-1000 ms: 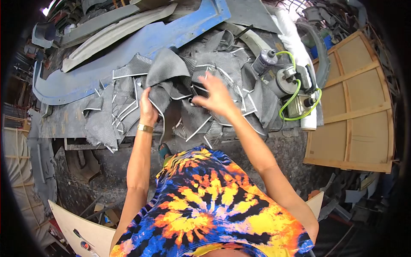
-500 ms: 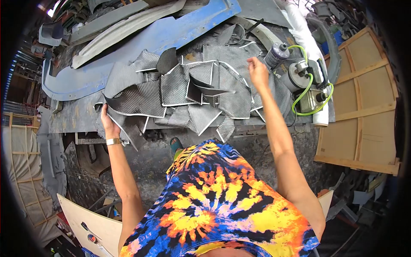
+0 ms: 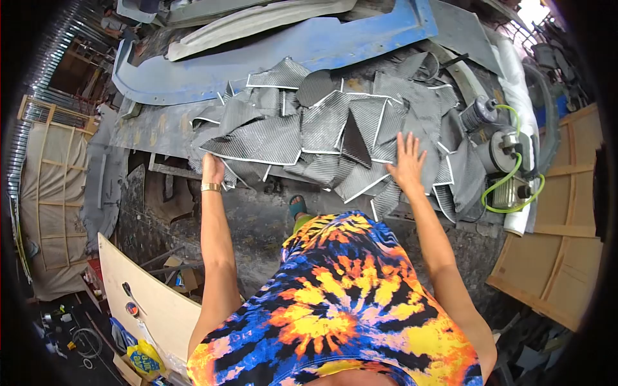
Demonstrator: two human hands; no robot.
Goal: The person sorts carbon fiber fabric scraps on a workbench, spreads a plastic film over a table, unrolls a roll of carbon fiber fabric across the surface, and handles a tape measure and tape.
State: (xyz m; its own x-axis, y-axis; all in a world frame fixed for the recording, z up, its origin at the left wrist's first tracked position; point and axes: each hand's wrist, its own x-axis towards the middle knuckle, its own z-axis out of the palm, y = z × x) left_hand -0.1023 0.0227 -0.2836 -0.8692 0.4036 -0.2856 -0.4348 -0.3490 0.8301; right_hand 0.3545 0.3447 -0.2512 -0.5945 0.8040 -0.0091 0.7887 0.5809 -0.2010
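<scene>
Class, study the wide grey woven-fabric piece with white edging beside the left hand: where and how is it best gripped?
The wide grey woven-fabric piece is probably best pinched at its near right corner, coming from the person's side with the right hand. That thin-looking corner lies uncovered, facing the person; the left hand is at the left end.

Left hand (image 3: 213,170), grey fabric (image 3: 261,143), right hand (image 3: 407,166) splayed

The daylight is soft and rather even in the middle; strong white glare (image 3: 533,13) stands at upper right; edges bend roundly; corners become black.
</scene>
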